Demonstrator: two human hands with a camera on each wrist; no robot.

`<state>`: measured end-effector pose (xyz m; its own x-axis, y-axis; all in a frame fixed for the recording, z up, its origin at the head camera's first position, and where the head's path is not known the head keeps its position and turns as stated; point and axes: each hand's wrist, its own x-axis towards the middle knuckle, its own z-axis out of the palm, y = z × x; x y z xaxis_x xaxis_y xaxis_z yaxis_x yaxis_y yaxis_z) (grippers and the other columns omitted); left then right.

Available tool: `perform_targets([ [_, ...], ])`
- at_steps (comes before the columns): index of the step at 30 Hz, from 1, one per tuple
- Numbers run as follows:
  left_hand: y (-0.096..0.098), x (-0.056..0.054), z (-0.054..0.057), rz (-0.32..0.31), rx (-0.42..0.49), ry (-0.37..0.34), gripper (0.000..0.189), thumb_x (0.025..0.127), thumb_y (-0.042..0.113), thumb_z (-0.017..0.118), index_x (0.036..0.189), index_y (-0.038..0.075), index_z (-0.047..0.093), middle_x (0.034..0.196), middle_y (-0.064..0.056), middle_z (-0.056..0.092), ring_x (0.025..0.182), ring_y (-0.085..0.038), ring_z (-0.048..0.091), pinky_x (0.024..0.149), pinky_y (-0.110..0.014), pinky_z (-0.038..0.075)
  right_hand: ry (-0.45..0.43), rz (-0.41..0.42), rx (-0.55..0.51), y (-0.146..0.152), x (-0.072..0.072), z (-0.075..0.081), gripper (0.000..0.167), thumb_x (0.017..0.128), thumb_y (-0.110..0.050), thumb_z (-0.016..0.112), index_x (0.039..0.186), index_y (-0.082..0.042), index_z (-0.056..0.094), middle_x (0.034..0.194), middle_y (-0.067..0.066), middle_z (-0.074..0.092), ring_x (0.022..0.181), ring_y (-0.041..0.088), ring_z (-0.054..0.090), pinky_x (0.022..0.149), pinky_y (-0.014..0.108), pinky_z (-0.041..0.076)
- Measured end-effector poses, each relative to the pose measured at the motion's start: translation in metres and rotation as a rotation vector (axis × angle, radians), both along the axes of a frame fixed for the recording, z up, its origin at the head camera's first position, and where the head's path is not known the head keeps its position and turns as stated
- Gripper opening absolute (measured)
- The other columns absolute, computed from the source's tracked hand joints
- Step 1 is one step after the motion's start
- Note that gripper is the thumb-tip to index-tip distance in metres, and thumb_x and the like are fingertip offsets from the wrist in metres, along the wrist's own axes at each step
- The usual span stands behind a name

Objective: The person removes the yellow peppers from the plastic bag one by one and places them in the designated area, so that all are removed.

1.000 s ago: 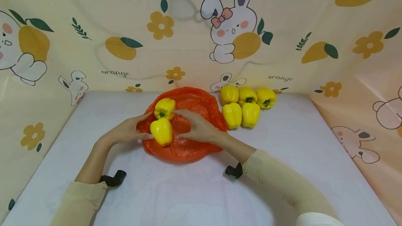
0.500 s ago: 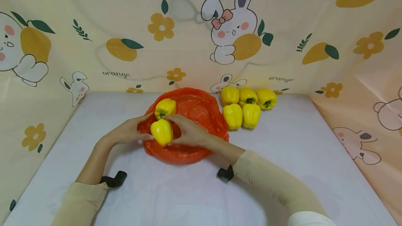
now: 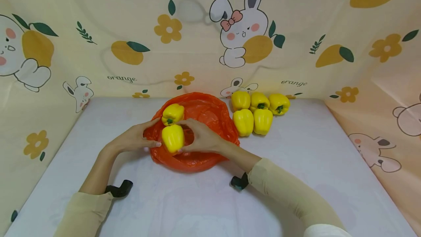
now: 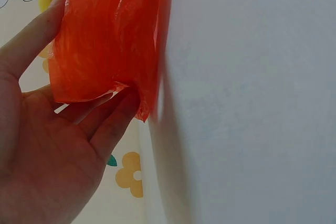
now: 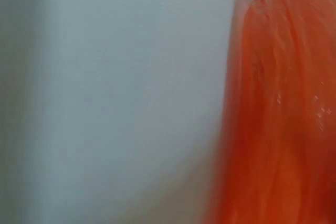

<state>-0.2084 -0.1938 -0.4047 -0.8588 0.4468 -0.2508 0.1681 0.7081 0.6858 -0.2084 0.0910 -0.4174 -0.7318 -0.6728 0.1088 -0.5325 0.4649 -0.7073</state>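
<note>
A red plastic bag [image 3: 210, 120] stands on the table with its mouth spread wide. My left hand [image 3: 133, 138] holds its left side; the left wrist view has the fingers [image 4: 113, 121] against the red film [image 4: 113, 35] and the thumb up by the rim. Over the bag's left part, my right hand [image 3: 204, 136] grips a yellow bell pepper [image 3: 173, 139] between thumb and fingers. Just behind it, inside the bag, lies another yellow bell pepper [image 3: 172, 113], stem towards me. The right wrist view catches only the bag's outer wall [image 5: 283, 103] and table; the right hand is out of it.
Several yellow bell peppers [image 3: 243, 122] sit in two rows right of the bag, close to its rim. A printed cloth backdrop [image 3: 194, 54] rises behind the white table [image 3: 184, 200] and at both sides. Dark wrist-worn devices [image 3: 121, 188] hang under the forearms.
My right hand moved left and forward onto the front pepper and took hold of it. That pepper has since shifted slightly right. My left hand stays at the bag's side.
</note>
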Motion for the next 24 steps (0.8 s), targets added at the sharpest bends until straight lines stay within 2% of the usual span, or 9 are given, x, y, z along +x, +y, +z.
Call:
perform_targets([
  [10,0.0,-0.001,-0.003,0.002,0.011,-0.02,0.098,0.083,0.045,0.078,0.159,0.015,0.023,0.157,-0.021,0.032,0.141,-0.043,0.031,0.104,-0.06,0.042,-0.014,-0.04,-0.123,0.028,0.003,0.013,0.08,0.077,-0.037,0.086,0.143,-0.019,0.044,0.14,-0.006,0.05,0.127,0.014,0.05,0.104,0.037,0.047],
  [18,-0.003,-0.001,-0.004,-0.001,0.01,-0.015,0.097,0.084,0.043,0.078,0.159,0.014,0.023,0.157,-0.022,0.032,0.142,-0.044,0.03,0.107,-0.061,0.038,-0.026,-0.083,-0.162,0.05,0.002,0.018,0.08,0.078,-0.03,0.087,0.144,-0.02,0.044,0.143,-0.006,0.049,0.127,0.018,0.052,0.104,0.041,0.048],
  [24,-0.002,-0.001,-0.002,0.003,-0.001,-0.022,0.097,0.084,0.042,0.077,0.159,0.016,0.022,0.158,-0.022,0.03,0.14,-0.043,0.032,0.104,-0.06,0.042,-0.033,-0.119,-0.185,0.069,0.003,0.026,0.083,0.078,-0.023,0.087,0.147,-0.021,0.043,0.144,-0.006,0.048,0.128,0.016,0.051,0.104,0.04,0.048],
])
